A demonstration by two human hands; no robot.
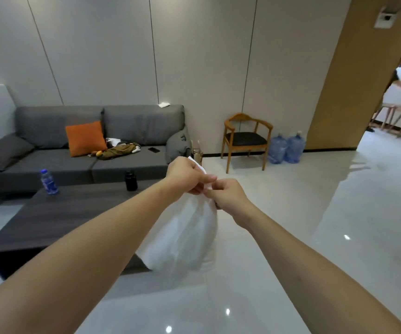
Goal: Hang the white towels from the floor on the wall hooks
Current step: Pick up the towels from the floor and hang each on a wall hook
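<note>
Hands (187, 175) (228, 195) (both) pinch hanging white towel (185, 237).

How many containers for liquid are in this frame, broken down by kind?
Large blue water jugs on the floor by the wooden chair: 2
Small plastic water bottle on the coffee table: 1
Dark bottle on the coffee table: 1
Total: 4
</note>
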